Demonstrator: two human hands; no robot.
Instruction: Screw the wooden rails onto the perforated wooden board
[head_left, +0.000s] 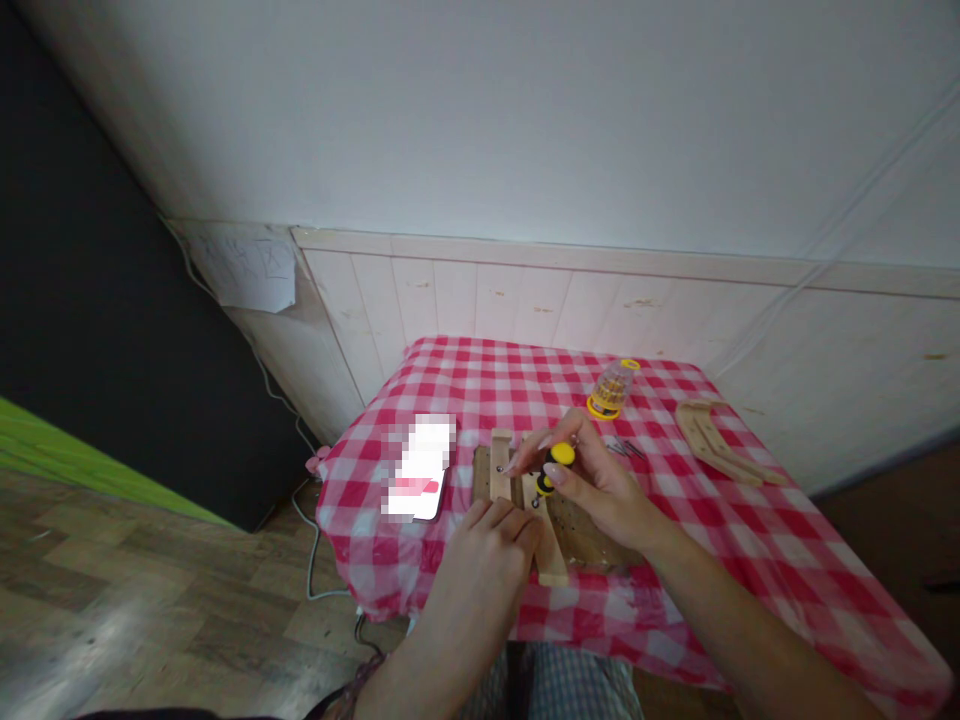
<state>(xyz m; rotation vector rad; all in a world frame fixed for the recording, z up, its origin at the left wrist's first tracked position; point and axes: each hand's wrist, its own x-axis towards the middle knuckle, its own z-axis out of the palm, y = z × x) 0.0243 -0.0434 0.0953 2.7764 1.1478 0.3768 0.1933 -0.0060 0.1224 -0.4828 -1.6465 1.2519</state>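
My right hand [600, 485] is closed around a short yellow-and-black screwdriver [562, 455]. The tool is tilted, its lower end close to a dark screw hole or screw head in a pale wooden piece. My left hand [495, 530] bends its fingers over the wooden strips and grips them; its fingertips are partly hidden. One pale wooden strip [501, 470] with a dark round spot runs away from me, and another wooden strip [553, 555] slants towards the table's near edge. Both rest on a worn brown board [592, 530] dotted with small holes.
A phone [427, 470] with a lit screen lies left of the board. Behind my right hand are a clear bit case [613, 390] with yellow ends and several small screws [624, 448]. Curved wooden pieces [716, 445] lie at right on the checked tablecloth [517, 375].
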